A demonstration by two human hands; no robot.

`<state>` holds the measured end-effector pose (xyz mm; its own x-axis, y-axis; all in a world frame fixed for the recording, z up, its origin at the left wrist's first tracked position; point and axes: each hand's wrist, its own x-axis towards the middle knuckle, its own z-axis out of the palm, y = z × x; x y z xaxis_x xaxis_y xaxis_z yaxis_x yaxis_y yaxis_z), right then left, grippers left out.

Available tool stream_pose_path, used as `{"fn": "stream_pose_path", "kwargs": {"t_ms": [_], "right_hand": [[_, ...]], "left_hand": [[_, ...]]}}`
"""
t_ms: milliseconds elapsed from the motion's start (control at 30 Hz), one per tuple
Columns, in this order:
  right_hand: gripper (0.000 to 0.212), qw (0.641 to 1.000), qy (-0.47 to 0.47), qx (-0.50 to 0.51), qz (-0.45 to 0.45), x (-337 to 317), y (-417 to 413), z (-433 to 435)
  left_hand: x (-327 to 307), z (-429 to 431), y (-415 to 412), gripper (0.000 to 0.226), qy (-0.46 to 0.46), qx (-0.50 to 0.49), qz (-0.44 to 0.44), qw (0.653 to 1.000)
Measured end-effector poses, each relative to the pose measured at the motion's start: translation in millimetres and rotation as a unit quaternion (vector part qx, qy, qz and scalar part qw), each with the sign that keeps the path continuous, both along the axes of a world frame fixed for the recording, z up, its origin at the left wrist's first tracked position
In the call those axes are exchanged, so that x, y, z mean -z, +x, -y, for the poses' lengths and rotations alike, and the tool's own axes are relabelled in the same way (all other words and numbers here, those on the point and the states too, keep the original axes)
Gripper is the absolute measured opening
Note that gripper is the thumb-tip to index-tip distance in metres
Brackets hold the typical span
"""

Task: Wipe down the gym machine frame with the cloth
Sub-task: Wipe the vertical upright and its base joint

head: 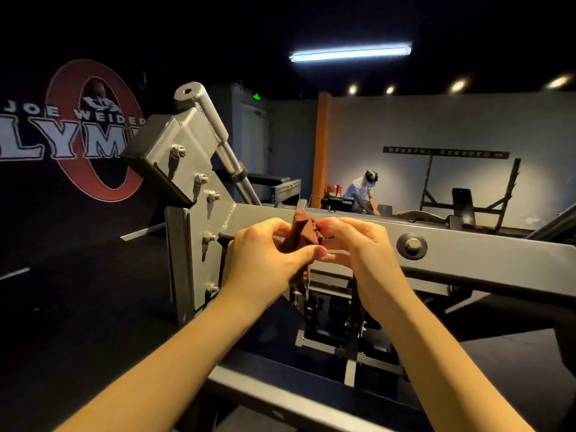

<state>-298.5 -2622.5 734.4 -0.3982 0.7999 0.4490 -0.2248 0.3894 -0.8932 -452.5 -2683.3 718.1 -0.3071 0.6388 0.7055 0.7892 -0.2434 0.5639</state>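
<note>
A small rust-red cloth (303, 232) is bunched up between both hands, just in front of the grey machine frame's horizontal beam (467, 254). My left hand (265, 260) grips the cloth's lower part, thumb pressed across it. My right hand (358, 244) pinches the cloth's upper right edge with its fingertips. The cloth hangs down a little below my left thumb. A bolted grey bracket (187, 169) with several nuts joins the beam at the left, and a chrome weight peg (212, 120) sticks up from it.
A large bolt with washer (412, 245) sits on the beam right of my hands. Lower frame bars and black fittings (343, 332) lie beneath. Another person (363, 194) crouches by a bench at the back. A dark rack (467, 198) stands against the far wall.
</note>
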Motion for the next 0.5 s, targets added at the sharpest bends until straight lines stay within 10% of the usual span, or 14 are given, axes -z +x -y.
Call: {"fn": "stream_pose_path", "kwargs": {"t_ms": [333,500], "right_hand": [[0.022,0.994,0.090,0.043,0.039,-12.9,13.4,-25.9],[0.044,0.812,0.328,0.302,0.377,-5.8,20.0,-47.5]], "left_hand": [[-9.7,-26.1,-22.3,0.018,-0.008,-0.004,0.047,0.999],[-13.1,-50.6,-43.3,0.011,-0.005,-0.077,0.024,0.997]]}}
